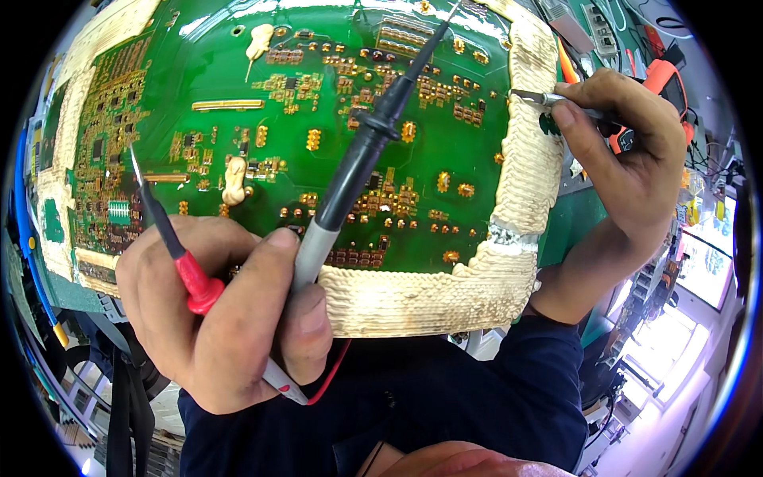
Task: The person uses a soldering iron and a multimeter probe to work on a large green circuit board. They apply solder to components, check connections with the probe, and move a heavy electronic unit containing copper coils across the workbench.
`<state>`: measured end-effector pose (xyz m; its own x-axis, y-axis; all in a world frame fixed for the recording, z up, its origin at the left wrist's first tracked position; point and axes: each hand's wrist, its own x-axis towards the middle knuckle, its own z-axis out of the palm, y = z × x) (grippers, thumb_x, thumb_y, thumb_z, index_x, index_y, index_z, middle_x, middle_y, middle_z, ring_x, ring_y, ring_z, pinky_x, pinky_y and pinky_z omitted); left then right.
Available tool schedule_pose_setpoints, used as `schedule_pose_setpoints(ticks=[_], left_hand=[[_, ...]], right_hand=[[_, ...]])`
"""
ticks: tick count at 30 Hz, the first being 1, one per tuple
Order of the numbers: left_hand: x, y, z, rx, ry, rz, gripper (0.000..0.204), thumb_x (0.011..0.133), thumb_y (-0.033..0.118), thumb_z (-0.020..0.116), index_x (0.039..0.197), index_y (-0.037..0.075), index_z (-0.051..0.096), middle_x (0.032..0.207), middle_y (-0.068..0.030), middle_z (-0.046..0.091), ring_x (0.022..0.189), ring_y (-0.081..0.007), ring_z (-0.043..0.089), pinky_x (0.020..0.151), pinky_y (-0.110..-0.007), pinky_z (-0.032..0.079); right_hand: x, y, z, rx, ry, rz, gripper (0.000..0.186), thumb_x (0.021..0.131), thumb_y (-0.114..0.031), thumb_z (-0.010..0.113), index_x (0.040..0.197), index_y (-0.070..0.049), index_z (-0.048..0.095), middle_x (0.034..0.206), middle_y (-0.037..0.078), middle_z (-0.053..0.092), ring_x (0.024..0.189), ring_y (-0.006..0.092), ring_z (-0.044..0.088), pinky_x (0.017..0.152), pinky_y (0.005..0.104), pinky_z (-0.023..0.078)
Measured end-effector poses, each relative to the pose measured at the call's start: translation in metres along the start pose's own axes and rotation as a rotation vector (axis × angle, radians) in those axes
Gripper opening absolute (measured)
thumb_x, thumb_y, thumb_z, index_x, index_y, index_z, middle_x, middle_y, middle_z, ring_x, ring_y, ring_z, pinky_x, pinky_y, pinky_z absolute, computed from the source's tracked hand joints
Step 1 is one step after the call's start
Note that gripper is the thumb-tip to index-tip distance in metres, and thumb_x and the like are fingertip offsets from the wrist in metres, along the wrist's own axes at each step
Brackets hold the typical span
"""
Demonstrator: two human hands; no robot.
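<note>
A large green circuit board (278,171) with a thick cream-coloured ribbed border (531,151) fills the middle of the view. My left hand (214,310) is closed around two multimeter probes at the board's near edge. The red probe (191,274) points up over the left part of the board; the black probe (369,143) slants up to the right across it. In my right hand (628,147), thumb and fingers pinch a slim knife-like metal tool (542,98). Its tip lies at the inner edge of the right border. Whether either probe tip touches the board, I cannot tell.
Behind my right hand lies an orange and dark multimeter (669,83). A white power strip (600,30) and cables are at the far right. Cream blobs (235,181) sit on the board. A blue cable-like strip (24,187) runs along the left.
</note>
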<state>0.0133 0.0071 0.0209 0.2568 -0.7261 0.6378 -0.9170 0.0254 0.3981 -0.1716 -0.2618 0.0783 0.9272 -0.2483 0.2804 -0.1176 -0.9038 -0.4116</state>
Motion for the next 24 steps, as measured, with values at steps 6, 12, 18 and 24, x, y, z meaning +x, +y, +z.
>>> schedule_pose_setpoints(ticks=[6, 12, 18, 24], left_hand=[[0.001, 0.0, -0.004, 0.001, -0.034, -0.009, 0.029, 0.092, 0.02, 0.061, 0.104, -0.006, 0.067, 0.082, -0.0179, 0.057, 0.069, -0.0256, 0.051, 0.065, -0.039, 0.04], [0.001, 0.002, -0.003, 0.022, -0.024, -0.038, 0.028, 0.092, 0.02, 0.062, 0.102, -0.005, 0.068, 0.08, -0.0174, 0.058, 0.071, -0.0264, 0.053, 0.067, -0.039, 0.041], [0.001, 0.002, -0.003, 0.035, -0.024, -0.032, 0.029, 0.092, 0.021, 0.063, 0.1, -0.006, 0.068, 0.08, -0.0177, 0.058, 0.073, -0.0266, 0.053, 0.068, -0.039, 0.041], [0.0, 0.001, -0.001, 0.016, 0.002, -0.041, 0.029, 0.091, 0.021, 0.063, 0.099, -0.007, 0.068, 0.079, -0.0174, 0.057, 0.071, -0.0262, 0.052, 0.066, -0.039, 0.041]], right_hand=[[0.002, -0.003, -0.001, -0.083, 0.037, 0.012, 0.019, 0.077, 0.012, 0.075, 0.095, 0.006, 0.069, 0.083, 0.008, 0.068, 0.076, 0.0119, 0.065, 0.069, 0.0244, 0.051], [0.006, -0.003, 0.0, -0.086, 0.026, -0.036, 0.019, 0.076, 0.011, 0.076, 0.093, 0.006, 0.069, 0.081, 0.006, 0.067, 0.073, 0.0101, 0.063, 0.066, 0.0231, 0.049], [0.004, -0.011, 0.002, -0.114, 0.044, 0.054, 0.017, 0.076, 0.007, 0.076, 0.091, 0.004, 0.069, 0.077, 0.003, 0.066, 0.069, 0.0071, 0.063, 0.061, 0.0213, 0.045], [0.008, -0.012, 0.003, -0.134, 0.042, 0.012, 0.014, 0.077, 0.006, 0.076, 0.089, 0.004, 0.069, 0.076, 0.002, 0.066, 0.068, 0.007, 0.063, 0.059, 0.0217, 0.043]])
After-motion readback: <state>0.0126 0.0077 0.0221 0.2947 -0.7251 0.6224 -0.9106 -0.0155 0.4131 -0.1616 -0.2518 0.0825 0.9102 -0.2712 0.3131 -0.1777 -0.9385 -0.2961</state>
